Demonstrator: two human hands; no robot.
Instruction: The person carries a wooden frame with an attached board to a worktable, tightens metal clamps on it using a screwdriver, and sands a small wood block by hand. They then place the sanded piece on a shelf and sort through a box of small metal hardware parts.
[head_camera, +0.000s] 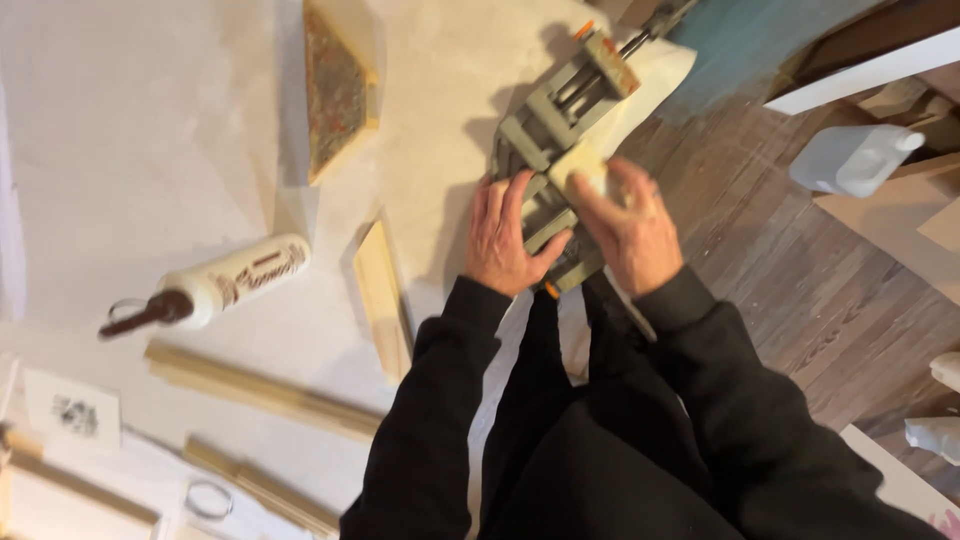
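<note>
Both hands lie on a grey clamp (556, 160) that sits at the edge of a pale table (150, 120), above a dark wood floor (800, 290). The left hand (503, 238) rests flat on the near end of the clamp, fingers spread and pointing away from the person, the thumb against a grey bar; it presses more than it grasps, and nothing is closed inside it. The right hand (627, 232) is bent over a small pale wood piece (583, 166) that lies on the clamp — the fingers cover one side of it, but I cannot tell if they really close around it or only push it down. The far end of the clamp carries a worn block (611, 64) with an orange tip beside it.

On the table, well apart from the hands, a glue bottle (215, 285) lies on its side with its dark nozzle toward the left. Near the left hand a light wood strip (384, 300) lies on the table, and further up a triangular piece (335, 90) with a mottled face. More strips (260, 390) lie lower left. A white jug (855, 158) lies at the right, over the floor.
</note>
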